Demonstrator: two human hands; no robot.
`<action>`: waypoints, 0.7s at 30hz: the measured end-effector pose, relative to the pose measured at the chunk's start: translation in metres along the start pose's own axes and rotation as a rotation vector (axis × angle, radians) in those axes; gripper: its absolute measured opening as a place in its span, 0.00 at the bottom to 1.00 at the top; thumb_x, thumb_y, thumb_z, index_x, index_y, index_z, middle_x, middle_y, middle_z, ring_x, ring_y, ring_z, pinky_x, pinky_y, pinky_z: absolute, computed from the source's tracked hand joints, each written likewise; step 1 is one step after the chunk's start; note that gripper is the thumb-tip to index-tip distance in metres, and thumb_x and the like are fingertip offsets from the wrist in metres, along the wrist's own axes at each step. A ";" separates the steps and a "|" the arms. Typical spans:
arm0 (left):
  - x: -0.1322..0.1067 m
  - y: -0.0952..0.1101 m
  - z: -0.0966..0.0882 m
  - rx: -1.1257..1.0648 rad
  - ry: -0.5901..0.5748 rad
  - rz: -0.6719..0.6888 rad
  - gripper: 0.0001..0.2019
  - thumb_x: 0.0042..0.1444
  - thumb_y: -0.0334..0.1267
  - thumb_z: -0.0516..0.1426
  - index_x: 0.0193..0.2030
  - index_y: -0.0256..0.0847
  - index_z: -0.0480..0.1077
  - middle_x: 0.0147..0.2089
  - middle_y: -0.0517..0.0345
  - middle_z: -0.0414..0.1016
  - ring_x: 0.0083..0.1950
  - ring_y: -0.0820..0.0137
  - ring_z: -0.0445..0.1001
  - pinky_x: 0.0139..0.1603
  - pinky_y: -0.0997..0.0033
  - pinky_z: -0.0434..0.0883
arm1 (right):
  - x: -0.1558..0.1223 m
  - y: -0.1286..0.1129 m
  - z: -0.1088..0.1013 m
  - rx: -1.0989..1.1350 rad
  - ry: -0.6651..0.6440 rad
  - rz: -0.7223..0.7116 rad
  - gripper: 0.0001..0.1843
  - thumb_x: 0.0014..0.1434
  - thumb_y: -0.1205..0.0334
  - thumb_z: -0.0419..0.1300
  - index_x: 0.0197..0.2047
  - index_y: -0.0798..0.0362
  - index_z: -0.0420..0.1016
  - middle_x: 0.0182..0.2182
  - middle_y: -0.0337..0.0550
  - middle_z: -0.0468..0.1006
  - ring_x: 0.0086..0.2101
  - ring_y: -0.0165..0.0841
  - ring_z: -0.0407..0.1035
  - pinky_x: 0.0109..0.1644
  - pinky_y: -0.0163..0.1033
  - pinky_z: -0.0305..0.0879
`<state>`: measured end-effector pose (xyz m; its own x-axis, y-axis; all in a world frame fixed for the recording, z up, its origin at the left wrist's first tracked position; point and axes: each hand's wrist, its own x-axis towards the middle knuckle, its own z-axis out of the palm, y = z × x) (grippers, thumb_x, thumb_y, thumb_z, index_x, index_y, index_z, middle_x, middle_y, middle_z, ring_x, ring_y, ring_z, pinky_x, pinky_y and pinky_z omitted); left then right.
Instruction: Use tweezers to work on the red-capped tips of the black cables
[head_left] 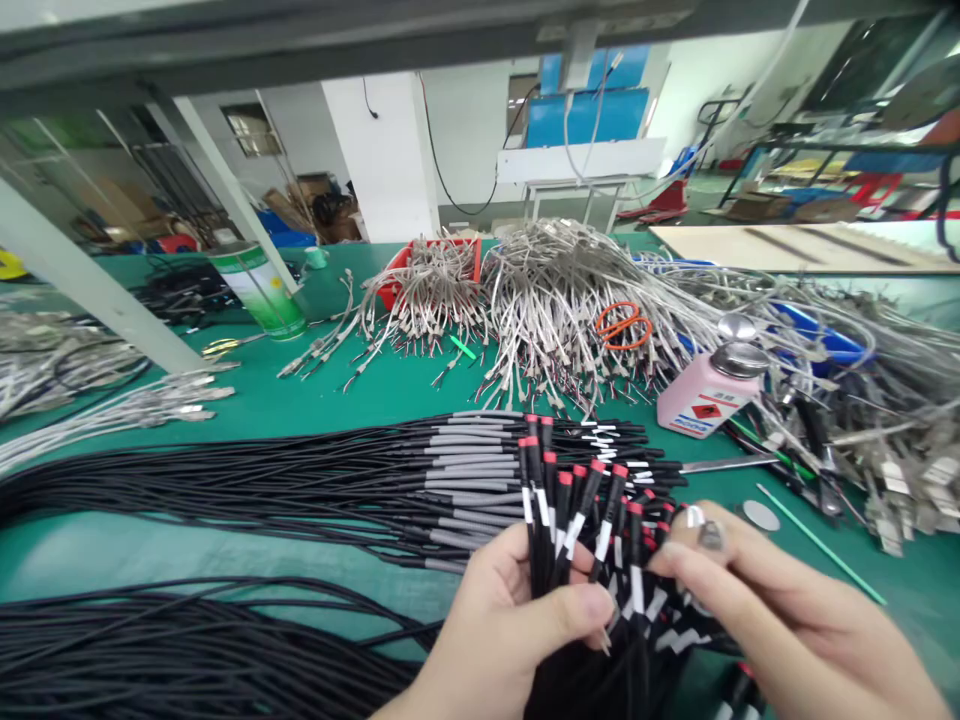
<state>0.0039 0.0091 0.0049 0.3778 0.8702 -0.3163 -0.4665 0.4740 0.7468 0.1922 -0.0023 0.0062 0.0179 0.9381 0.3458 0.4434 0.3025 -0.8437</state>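
My left hand (517, 625) is closed around a bunch of black cable ends (577, 510) with red tips and white bands, holding them upright near the bench's front edge. My right hand (757, 610) pinches at the same bunch from the right, its fingertips pressed on the wires. Behind the bunch, more black cables with grey sleeves (465, 470) lie flat on the green mat (322, 400), running off to the left. A second heap of black cables (172, 640) lies at the lower left.
A big pile of grey braided wires (555, 300) fills the middle back, with orange scissors (622, 325) on it and a red bin (431, 270) behind. A pink dispenser bottle (709, 390) stands right of centre. A green-white can (259, 290) stands back left. More metal-tipped wires (885, 420) crowd the right.
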 end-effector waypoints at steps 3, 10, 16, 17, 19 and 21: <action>0.001 -0.001 0.002 -0.019 -0.022 -0.014 0.14 0.39 0.35 0.73 0.29 0.36 0.73 0.27 0.61 0.71 0.29 0.74 0.68 0.36 0.72 0.67 | -0.001 -0.006 0.004 -0.025 -0.193 -0.040 0.11 0.62 0.58 0.61 0.45 0.36 0.82 0.39 0.36 0.83 0.42 0.35 0.78 0.40 0.29 0.76; -0.001 0.005 0.005 -0.026 0.086 0.063 0.10 0.52 0.41 0.67 0.30 0.38 0.73 0.24 0.63 0.67 0.27 0.76 0.63 0.31 0.76 0.65 | -0.006 -0.013 0.012 0.189 -0.289 0.090 0.10 0.65 0.59 0.58 0.42 0.39 0.82 0.41 0.36 0.82 0.40 0.32 0.77 0.46 0.30 0.75; -0.006 0.012 0.001 -0.083 -0.144 -0.129 0.13 0.49 0.41 0.68 0.35 0.35 0.74 0.18 0.68 0.59 0.18 0.83 0.47 0.18 0.78 0.43 | -0.011 -0.019 0.011 0.286 -0.378 0.162 0.11 0.65 0.59 0.58 0.45 0.41 0.82 0.40 0.39 0.83 0.42 0.35 0.78 0.49 0.36 0.75; -0.006 0.012 0.001 -0.058 -0.158 -0.137 0.13 0.48 0.41 0.69 0.34 0.35 0.74 0.19 0.68 0.60 0.18 0.83 0.47 0.18 0.78 0.43 | -0.011 -0.019 0.011 0.279 -0.389 0.159 0.10 0.65 0.59 0.58 0.44 0.41 0.82 0.40 0.38 0.82 0.42 0.35 0.78 0.48 0.36 0.75; -0.006 0.013 0.003 -0.027 -0.144 -0.135 0.13 0.47 0.41 0.69 0.30 0.35 0.73 0.18 0.68 0.59 0.18 0.83 0.48 0.18 0.76 0.42 | -0.010 -0.019 0.012 0.237 -0.398 0.152 0.10 0.65 0.58 0.58 0.37 0.43 0.81 0.36 0.37 0.82 0.39 0.33 0.78 0.45 0.34 0.76; -0.006 0.013 0.004 -0.022 -0.102 -0.126 0.13 0.48 0.39 0.69 0.28 0.35 0.71 0.18 0.69 0.58 0.18 0.83 0.49 0.19 0.75 0.42 | -0.007 -0.019 0.012 0.161 -0.418 0.150 0.11 0.64 0.57 0.58 0.32 0.45 0.79 0.32 0.36 0.81 0.35 0.32 0.77 0.43 0.32 0.75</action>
<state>-0.0017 0.0094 0.0187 0.5127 0.7863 -0.3447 -0.4275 0.5820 0.6918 0.1730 -0.0126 0.0144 -0.3056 0.9509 0.0479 0.3181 0.1494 -0.9362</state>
